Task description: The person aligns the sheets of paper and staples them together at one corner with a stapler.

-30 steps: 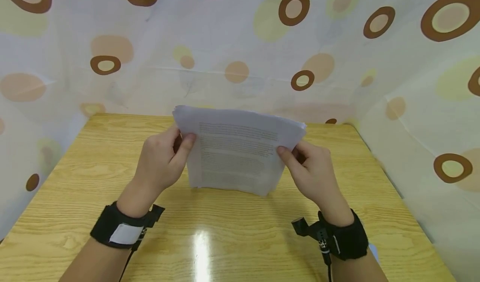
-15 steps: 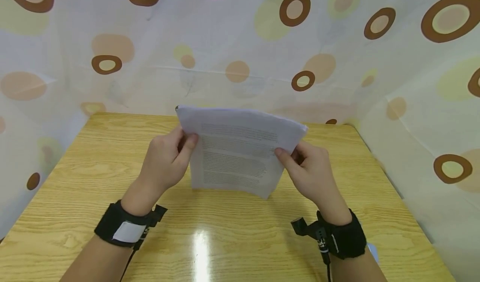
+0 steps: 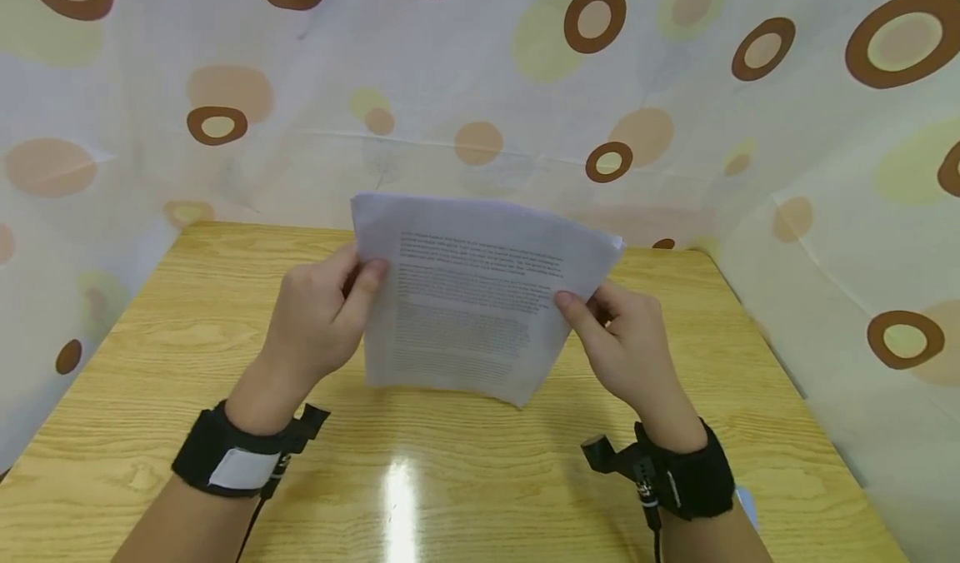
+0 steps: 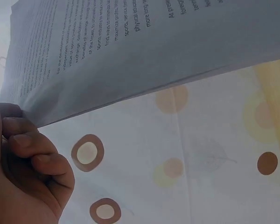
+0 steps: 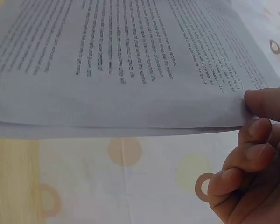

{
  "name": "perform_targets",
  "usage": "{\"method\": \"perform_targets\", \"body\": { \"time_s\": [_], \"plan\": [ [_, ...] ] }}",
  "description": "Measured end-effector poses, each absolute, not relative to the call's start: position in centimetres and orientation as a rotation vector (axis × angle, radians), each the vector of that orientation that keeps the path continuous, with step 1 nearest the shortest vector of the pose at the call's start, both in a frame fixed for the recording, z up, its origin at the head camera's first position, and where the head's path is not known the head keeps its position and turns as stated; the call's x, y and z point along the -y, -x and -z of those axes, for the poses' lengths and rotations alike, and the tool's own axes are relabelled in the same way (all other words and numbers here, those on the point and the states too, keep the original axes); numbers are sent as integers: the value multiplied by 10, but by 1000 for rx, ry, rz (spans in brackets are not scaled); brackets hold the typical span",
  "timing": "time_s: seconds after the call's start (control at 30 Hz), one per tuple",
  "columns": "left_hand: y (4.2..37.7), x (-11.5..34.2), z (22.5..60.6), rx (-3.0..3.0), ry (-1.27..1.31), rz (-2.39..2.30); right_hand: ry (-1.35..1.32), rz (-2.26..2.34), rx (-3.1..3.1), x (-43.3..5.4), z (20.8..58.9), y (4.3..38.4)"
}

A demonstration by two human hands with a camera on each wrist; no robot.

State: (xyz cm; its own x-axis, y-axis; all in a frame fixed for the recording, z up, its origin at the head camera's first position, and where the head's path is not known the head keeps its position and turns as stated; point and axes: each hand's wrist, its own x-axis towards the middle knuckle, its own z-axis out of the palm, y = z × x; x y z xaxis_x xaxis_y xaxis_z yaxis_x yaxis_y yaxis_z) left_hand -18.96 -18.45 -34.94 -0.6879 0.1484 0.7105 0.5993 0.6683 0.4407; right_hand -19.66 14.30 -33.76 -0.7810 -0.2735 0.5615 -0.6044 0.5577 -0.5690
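Several printed paper sheets (image 3: pixel 465 296) are held up together over the middle of the wooden table, text side toward the head camera. My left hand (image 3: pixel 318 313) pinches their left edge, thumb in front and fingers behind. On the opposite edge, my right hand (image 3: pixel 618 338) pinches the sheets the same way. The stack bows slightly, and its upper right corner tips outward. In the right wrist view the layered edges of the sheets (image 5: pixel 130 109) show just beside the thumb. The left wrist view has the sheets (image 4: pixel 107 70) above the curled fingers.
The wood-grain table (image 3: pixel 450 480) stretches out below the hands. A patterned white cloth (image 3: pixel 420 72) with brown rings stands behind it and along both sides. A small light-blue object (image 3: pixel 747 506) peeks out beside the right wrist strap (image 3: pixel 693 471).
The sheets' top edge has risen and the stack now faces the head camera more squarely, with its lower edge a little lower. My left hand has shifted slightly left; both grips stay.
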Motion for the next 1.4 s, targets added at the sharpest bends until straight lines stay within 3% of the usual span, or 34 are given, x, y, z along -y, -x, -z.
{"method": "perform_targets", "body": {
  "time_s": [0.33,0.83,1.13,1.4],
  "plan": [
    [178,186,335,2395,435,986,-748,-1176,2386,-141,335,195],
    [186,185,342,2710,224,1068,-693,-1207,2592,-135,349,205],
    [190,198,342,2961,119,970,-700,-1218,2730,-129,356,208],
    [199,203,354,2835,57,802,-731,-1219,2813,-120,366,209]
  ]
}}
